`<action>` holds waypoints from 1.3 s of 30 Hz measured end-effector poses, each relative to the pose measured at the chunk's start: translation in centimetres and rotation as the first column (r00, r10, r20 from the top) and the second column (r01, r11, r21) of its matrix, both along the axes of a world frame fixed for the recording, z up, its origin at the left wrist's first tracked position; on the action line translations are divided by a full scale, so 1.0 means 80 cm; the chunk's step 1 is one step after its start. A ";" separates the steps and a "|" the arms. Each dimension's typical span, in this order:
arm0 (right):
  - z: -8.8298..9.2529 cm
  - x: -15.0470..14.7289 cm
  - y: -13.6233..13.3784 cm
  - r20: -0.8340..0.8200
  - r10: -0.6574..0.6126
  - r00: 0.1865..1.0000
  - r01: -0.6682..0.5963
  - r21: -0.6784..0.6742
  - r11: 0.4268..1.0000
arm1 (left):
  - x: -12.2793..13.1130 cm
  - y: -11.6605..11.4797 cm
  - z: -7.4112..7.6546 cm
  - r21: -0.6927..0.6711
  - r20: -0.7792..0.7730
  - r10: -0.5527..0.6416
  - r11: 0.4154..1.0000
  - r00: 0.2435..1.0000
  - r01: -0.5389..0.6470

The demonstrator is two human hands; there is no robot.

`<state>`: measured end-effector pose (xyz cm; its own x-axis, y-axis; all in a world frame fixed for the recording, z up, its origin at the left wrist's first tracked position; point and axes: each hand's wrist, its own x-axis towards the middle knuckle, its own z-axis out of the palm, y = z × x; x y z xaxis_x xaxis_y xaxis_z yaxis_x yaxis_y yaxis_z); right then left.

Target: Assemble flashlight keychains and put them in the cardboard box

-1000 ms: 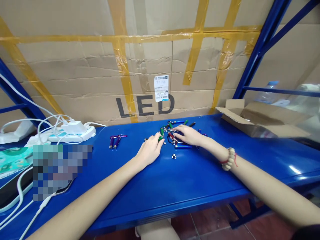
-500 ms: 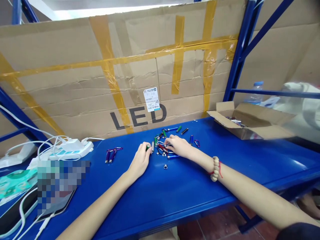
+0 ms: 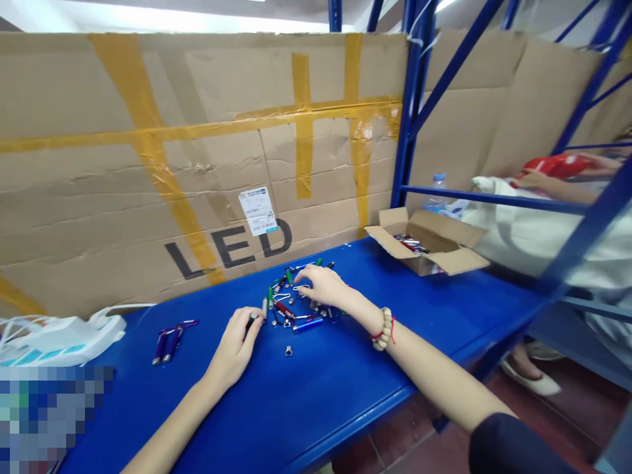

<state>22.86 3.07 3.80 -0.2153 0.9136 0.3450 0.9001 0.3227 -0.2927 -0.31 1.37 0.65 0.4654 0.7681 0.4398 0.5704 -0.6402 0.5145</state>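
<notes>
My left hand (image 3: pixel 237 345) is closed around a small dark green metal tube (image 3: pixel 253 316); only its end shows between thumb and fingers. Over a loose pile of small parts is my right hand (image 3: pixel 323 284), its thumb and forefinger apart above a silver carabiner (image 3: pixel 282 297). In the pile lie a red tube (image 3: pixel 285 309), a blue tube (image 3: pixel 307 324), a green tube (image 3: pixel 270 298) and several small metal caps. One silver cap (image 3: pixel 289 351) lies apart, nearer to me. Farther left, two purple tubes (image 3: pixel 166 345) with a purple carabiner lie together.
An open cardboard box (image 3: pixel 429 263) with metal parts stands at the back right. A power strip (image 3: pixel 64 339) with white cables is at the left. A large cardboard sheet (image 3: pixel 222 178) backs the blue table (image 3: pixel 296 408). Beyond the blue rack post (image 3: pixel 409 118), another person handles something red (image 3: pixel 555 166).
The view has turned to the right, so everything sits farther left. My right hand has shifted toward the back of the pile and its fingers have parted. My left hand keeps the green tube.
</notes>
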 end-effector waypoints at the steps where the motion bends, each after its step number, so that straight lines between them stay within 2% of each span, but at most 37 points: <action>1: 0.009 0.011 0.002 -0.045 -0.039 0.998 0.041 0.050 0.998 | 0.000 0.000 0.001 0.008 0.003 -0.001 1.000 1.000 0.001; 4: 0.035 0.064 0.012 -0.191 -0.223 0.956 0.257 0.176 0.950 | 0.000 0.000 0.002 0.024 -0.001 0.018 1.000 1.000 -0.018; 8: 0.058 0.176 0.024 -0.153 -0.539 0.828 0.556 0.108 0.824 | 0.001 0.002 0.000 0.026 0.003 0.052 0.998 0.999 -0.052; 12: 0.054 0.284 0.027 -0.074 -0.685 0.725 0.686 -0.010 0.728 | 0.002 0.006 -0.005 0.039 0.004 0.031 0.999 1.000 -0.031; 15: 0.033 0.328 0.029 0.033 -0.647 0.762 0.645 -0.127 0.754 | 0.001 0.007 -0.008 0.046 0.004 0.031 0.998 1.000 -0.031; 18: 0.007 0.345 0.037 0.122 -0.573 0.811 0.585 -0.221 0.781 | 0.001 0.007 -0.009 0.056 0.014 0.048 0.997 0.999 -0.048; 20: -0.005 0.350 0.043 0.169 -0.555 0.815 0.579 -0.275 0.767 | 0.000 0.008 -0.008 0.063 0.019 0.058 0.996 0.998 -0.059; 25: -0.007 0.369 0.049 0.215 -0.565 0.796 0.604 -0.342 0.720 | 0.000 0.010 -0.010 0.087 0.015 0.064 0.994 0.998 -0.065; 28: 0.001 0.382 0.047 0.189 -0.578 0.794 0.607 -0.311 0.732 | -0.001 0.012 -0.013 0.092 0.020 0.067 0.993 0.998 -0.068; 32: 0.009 0.392 0.048 0.151 -0.572 0.807 0.591 -0.220 0.776 | -0.001 0.015 -0.015 0.097 0.027 0.075 0.992 0.997 -0.077; 39: 0.011 0.390 0.060 0.166 -0.553 0.817 0.572 -0.105 0.813 | -0.002 0.012 -0.013 0.065 0.006 0.050 0.997 0.999 -0.051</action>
